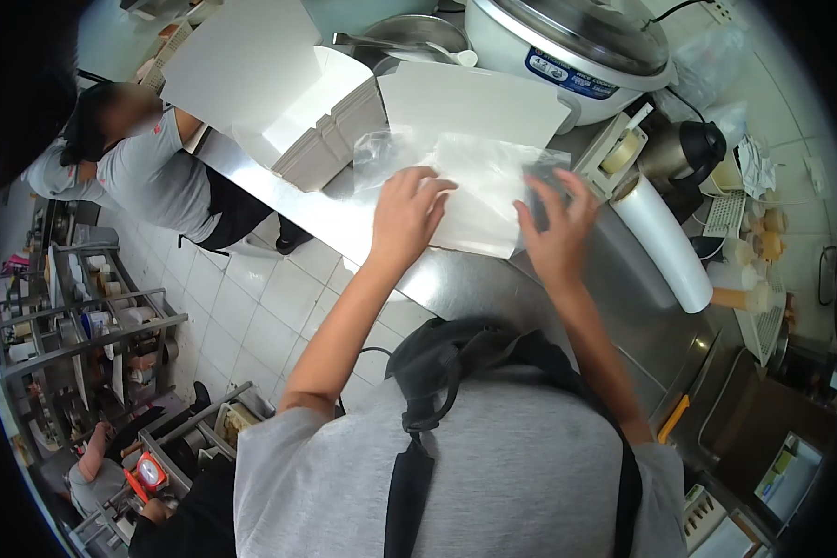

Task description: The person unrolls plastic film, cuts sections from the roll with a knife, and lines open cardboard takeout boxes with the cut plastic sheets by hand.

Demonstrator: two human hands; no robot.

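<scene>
On my feed: clear plastic film (372, 156) lies crumpled over an unfolded white box (479, 100) on the steel counter (456, 290), straight ahead, mid-counter. Stacked cartons (330, 139) sit just left of it, a white roll (662, 244) to the right, the rice cooker (567, 51) far right.

Left hand (407, 212): over the film's left part, fingers bent, thumb apart from the index; can't tell if any film is pinched. Right hand (558, 219): at the film's right side, fingers spread and thumb well off them, motion-blurred; contact unclear.

Handling, my guess: film is next to weightless, limp, slick, likely to cling to skin and wrinkle; it could tear under a hard pull. I'd take it at the left and right edges, thumb against index, light tension, no bunching in the middle. Box looks like thin board: light, stiffish flat, easy to crease, and prone to skid on smooth steel. I'd hold it by the side walls, not the tall far flap.
</scene>
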